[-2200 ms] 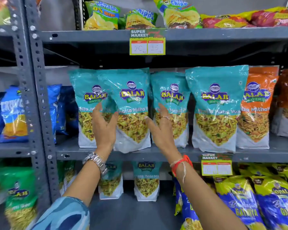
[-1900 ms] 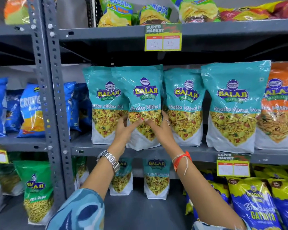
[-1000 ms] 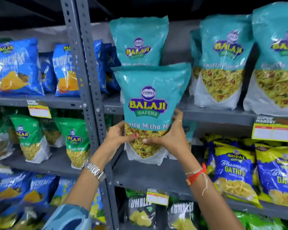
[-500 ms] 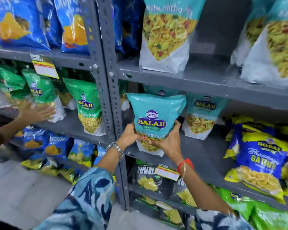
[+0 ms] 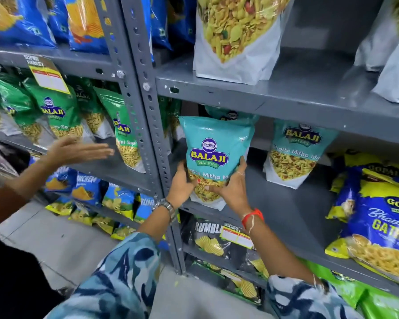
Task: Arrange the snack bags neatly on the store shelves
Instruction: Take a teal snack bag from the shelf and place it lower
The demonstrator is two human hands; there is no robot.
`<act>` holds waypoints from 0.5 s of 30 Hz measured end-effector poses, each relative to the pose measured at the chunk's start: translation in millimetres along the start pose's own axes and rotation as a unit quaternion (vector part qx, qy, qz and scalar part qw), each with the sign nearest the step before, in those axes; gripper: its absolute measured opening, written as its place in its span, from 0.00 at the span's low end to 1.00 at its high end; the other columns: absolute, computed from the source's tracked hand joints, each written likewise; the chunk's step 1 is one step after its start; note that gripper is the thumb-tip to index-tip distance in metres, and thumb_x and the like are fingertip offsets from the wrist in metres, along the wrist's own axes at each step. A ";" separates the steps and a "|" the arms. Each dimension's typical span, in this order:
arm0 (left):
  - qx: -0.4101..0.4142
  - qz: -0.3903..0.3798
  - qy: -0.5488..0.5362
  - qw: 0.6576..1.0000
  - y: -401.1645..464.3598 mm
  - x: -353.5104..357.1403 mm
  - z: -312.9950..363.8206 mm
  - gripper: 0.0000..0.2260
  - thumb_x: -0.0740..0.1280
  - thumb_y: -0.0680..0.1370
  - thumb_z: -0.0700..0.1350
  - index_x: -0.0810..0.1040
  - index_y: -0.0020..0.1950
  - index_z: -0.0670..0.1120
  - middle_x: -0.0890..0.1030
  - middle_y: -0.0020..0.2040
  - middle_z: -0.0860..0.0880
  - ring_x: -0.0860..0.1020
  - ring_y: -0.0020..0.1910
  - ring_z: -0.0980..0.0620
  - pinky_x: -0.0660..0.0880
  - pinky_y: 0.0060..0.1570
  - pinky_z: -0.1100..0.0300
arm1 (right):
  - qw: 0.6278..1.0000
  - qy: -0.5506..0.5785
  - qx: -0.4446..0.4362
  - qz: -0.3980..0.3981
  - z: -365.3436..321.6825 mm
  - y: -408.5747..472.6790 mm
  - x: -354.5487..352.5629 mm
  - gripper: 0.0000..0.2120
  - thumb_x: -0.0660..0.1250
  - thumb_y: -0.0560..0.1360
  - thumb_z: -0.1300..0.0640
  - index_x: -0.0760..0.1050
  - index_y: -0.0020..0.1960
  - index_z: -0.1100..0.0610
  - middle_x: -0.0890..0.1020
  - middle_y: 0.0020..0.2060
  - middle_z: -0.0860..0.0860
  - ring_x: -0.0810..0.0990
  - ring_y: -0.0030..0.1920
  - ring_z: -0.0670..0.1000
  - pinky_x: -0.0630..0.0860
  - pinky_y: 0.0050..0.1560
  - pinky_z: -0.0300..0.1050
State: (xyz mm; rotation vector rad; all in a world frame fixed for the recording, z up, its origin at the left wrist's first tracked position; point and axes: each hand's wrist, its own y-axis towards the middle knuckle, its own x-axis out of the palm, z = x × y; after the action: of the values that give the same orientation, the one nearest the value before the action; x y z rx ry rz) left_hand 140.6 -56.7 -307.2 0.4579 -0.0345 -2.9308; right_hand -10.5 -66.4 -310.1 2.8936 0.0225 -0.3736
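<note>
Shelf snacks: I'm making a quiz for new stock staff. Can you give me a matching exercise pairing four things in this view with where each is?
Things:
1. teal Balaji Khatta Mitha Mix pouch
2. green Balaji sev pouch
3. black Rumbles chip bag
4. blue-and-yellow Gopal Gathiya bag

Places:
A. left bay, past the grey upright
B. in both hands' grip
C. right end of the middle shelf
D. shelf below the held pouch

Pairs: 1-B, 2-A, 3-D, 4-C

Blue camouflage-patterned sleeves (image 5: 124, 279), silver metal watch (image 5: 165, 207), red thread wristband (image 5: 252, 217), possibly a finger ring (image 5: 240, 173)
</note>
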 end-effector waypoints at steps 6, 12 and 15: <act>0.146 0.152 0.000 0.978 -38.0 20.8 23.1 0.31 0.65 0.74 0.36 0.55 0.73 0.46 0.61 0.72 0.46 0.61 0.72 0.53 0.61 0.71 0.59 | 0.999 -0.008 -0.004 0.034 -14.7 -16.5 -30.8 0.55 0.81 0.59 0.61 0.50 0.75 0.54 0.65 0.72 0.57 0.65 0.72 0.54 0.64 0.73 0.54; 0.343 0.195 -0.020 0.919 -71.4 47.3 95.5 0.19 0.63 0.75 0.39 0.66 0.66 0.41 0.67 0.63 0.49 0.68 0.65 0.50 0.66 0.66 0.60 | 0.975 0.068 -0.074 0.200 -66.6 -55.0 -85.0 0.36 0.75 0.66 0.66 0.62 0.68 0.51 0.73 0.58 0.49 0.74 0.57 0.45 0.73 0.56 0.30; 0.399 0.150 -0.077 0.901 -87.5 58.9 146.8 0.17 0.63 0.76 0.39 0.68 0.64 0.43 0.70 0.59 0.52 0.74 0.56 0.48 0.73 0.55 0.59 | 0.952 0.085 -0.122 0.269 -97.2 -67.5 -123.0 0.31 0.73 0.66 0.68 0.64 0.59 0.44 0.75 0.53 0.48 0.76 0.49 0.38 0.76 0.47 0.33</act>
State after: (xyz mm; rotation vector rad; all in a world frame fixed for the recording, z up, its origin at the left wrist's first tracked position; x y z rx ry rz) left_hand 25.9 18.4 -189.5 0.2744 -1.2349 -2.5111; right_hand -108.2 22.7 -202.1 2.5386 -0.6298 -0.0167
